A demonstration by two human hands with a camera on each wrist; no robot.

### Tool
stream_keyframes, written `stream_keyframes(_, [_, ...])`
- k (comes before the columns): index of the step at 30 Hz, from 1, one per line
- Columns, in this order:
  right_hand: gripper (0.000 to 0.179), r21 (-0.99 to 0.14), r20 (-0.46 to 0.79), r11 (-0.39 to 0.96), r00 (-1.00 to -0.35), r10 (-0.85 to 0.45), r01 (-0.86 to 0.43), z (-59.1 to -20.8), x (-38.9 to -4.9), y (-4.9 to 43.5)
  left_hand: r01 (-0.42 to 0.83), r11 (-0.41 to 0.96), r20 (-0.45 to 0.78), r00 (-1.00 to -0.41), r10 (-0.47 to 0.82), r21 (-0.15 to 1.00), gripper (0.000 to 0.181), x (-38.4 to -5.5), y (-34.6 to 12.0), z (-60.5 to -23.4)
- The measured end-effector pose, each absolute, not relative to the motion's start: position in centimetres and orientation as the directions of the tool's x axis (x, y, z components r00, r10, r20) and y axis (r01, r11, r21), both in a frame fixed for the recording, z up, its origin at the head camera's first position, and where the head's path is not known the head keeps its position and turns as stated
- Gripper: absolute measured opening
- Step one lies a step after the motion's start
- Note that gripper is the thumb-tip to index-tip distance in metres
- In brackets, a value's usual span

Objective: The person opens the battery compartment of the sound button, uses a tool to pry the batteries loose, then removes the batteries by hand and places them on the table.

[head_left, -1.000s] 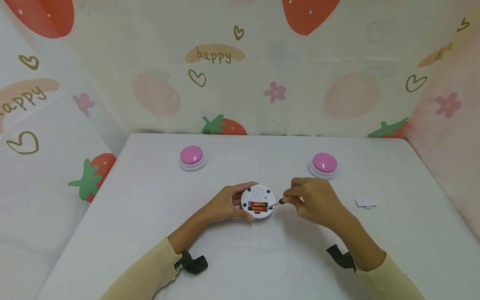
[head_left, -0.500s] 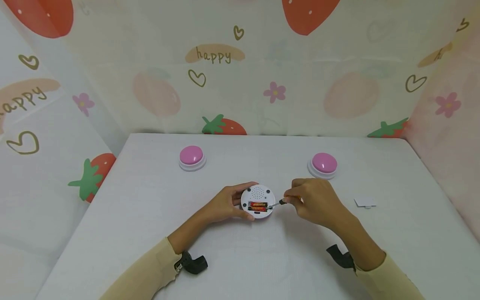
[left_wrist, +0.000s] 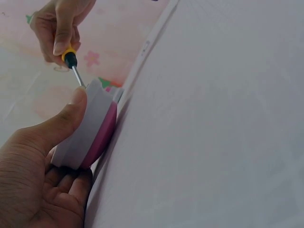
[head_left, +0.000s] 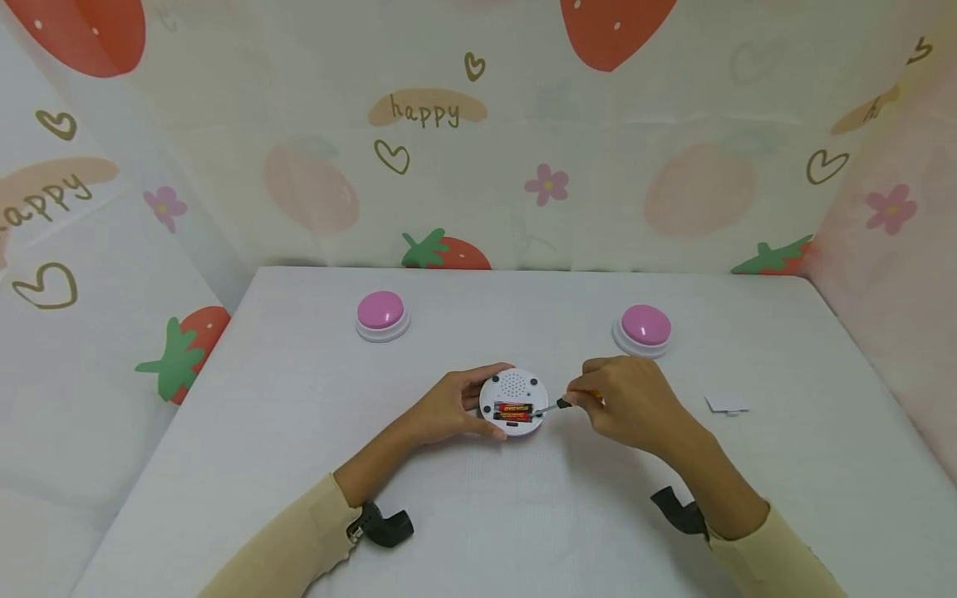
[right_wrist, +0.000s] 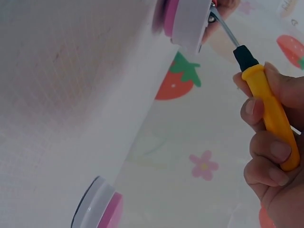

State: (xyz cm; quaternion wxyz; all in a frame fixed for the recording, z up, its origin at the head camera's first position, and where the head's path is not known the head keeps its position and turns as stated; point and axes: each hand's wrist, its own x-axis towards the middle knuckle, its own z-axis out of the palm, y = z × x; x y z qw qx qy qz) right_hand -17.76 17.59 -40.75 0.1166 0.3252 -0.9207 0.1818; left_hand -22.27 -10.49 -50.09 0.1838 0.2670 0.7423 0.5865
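A round white push-button [head_left: 514, 384] with a pink dome [left_wrist: 102, 137] lies face down, its base turned up. Two red-and-black batteries [head_left: 512, 412] sit side by side in its uncovered compartment. From the left, my left hand [head_left: 452, 406] grips its rim, thumb at the near edge and fingers at the far side. My right hand [head_left: 624, 404] holds a screwdriver [right_wrist: 268, 104] by its yellow handle, fingers curled round it. The metal shaft [left_wrist: 78, 76] slants down to the left, its tip at the right end of the batteries.
Two more pink-domed buttons stand farther back, a left one [head_left: 382, 316] and a right one [head_left: 645, 330]. A small white battery cover [head_left: 728, 404] lies to the right of my right hand. Printed cloth walls [head_left: 508, 149] border the white table [head_left: 478, 531].
Almost nothing moves. The right hand with the screwdriver shifts very slightly, while the left hand keeps the button in the same place.
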Motion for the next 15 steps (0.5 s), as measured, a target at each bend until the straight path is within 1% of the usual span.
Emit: stream_keyframes(15, [0.006, -0.257, 0.313, 0.731, -0.77, -0.556, -0.632, -40.47, -17.91, 17.6, 0.187, 0.182, 0.04, -0.793, 0.608, 0.965, 0.093, -22.46, -10.59, -50.33])
